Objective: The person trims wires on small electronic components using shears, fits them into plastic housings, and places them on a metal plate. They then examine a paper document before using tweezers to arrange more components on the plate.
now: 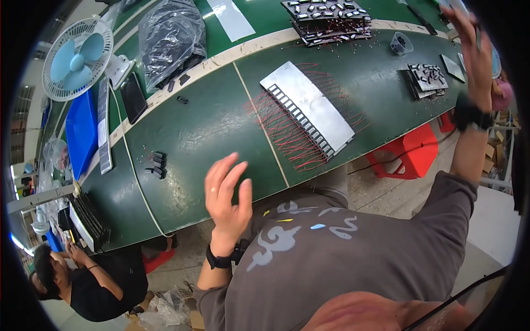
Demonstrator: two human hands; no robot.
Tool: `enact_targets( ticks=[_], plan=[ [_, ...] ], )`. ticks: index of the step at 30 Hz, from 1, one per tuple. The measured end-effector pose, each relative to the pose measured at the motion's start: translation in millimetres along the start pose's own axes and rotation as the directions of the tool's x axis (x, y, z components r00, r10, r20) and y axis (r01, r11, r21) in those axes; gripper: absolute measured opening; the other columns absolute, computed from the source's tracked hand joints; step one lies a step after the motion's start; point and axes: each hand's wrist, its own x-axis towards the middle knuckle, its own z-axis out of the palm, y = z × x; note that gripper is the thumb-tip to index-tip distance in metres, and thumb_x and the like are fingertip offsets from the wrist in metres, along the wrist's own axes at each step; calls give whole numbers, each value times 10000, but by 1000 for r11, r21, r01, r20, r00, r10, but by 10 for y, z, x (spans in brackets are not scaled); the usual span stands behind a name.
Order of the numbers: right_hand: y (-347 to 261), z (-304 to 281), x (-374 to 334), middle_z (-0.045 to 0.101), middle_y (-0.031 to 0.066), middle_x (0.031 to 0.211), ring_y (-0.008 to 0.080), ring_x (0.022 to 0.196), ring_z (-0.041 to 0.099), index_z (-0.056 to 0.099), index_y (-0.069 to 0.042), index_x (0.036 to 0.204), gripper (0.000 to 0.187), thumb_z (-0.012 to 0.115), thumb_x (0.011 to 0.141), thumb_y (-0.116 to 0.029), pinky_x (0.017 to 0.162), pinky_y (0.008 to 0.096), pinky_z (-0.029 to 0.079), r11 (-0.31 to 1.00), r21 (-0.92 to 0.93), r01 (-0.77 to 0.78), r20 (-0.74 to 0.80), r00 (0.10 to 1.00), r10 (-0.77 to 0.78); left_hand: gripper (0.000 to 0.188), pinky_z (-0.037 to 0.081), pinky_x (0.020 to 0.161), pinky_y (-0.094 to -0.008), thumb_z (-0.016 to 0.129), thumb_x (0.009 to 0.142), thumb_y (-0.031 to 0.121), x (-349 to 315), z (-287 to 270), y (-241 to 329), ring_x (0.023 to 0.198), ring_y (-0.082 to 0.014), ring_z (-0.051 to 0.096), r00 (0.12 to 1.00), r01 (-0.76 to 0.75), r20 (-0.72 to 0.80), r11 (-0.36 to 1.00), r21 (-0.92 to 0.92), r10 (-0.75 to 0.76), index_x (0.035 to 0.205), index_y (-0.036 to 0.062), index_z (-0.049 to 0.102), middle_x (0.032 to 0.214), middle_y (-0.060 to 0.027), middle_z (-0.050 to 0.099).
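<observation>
My left hand (227,201) hovers at the near edge of the green table (204,132), fingers spread, nothing in it. Up at the far right, my right hand (473,52) is raised with its fingers stretched out and apart. A pale flat thing (456,5) shows by its fingertips; whether they touch it I cannot tell. Between the hands lies a silvery-white plate (317,102) with a row of small black-and-silver parts (298,118) along its left side. Thin red wires (295,146) fan out from both long sides.
Stacks of wired parts (328,22) and plates (428,77) stand beyond, near a clear cup (401,44). Leftward are small black parts (158,164), a phone (133,98), a fan (77,59), a blue tray (81,132) and a cable (132,176). Another person (91,276) sits lower left; a red stool (406,154) stands right.
</observation>
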Motion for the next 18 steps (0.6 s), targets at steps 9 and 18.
enact_targets(
  ticks=[9, 18],
  plan=[
    [-383, 1119, -1861, 618, 140, 996, 241, 832, 630, 484, -52, 819, 235, 651, 754, 100, 780, 324, 495, 997, -82, 12, 617, 786, 41, 508, 523, 966, -430, 552, 987, 412, 548, -45, -11, 1047, -257, 635, 896, 316, 357, -187, -930, -262, 1316, 25, 533, 1250, -131, 618],
    [-190, 1301, -2006, 565, 114, 1023, 188, 862, 604, 438, -61, 869, 226, 592, 861, 104, 810, 300, 488, 970, -120, -213, 538, 807, 244, 505, 541, 905, -416, 380, 1041, 443, 266, -224, -605, 1095, -248, 631, 684, 348, 628, -590, -729, -372, 1372, 78, 485, 1285, -126, 606]
  ],
)
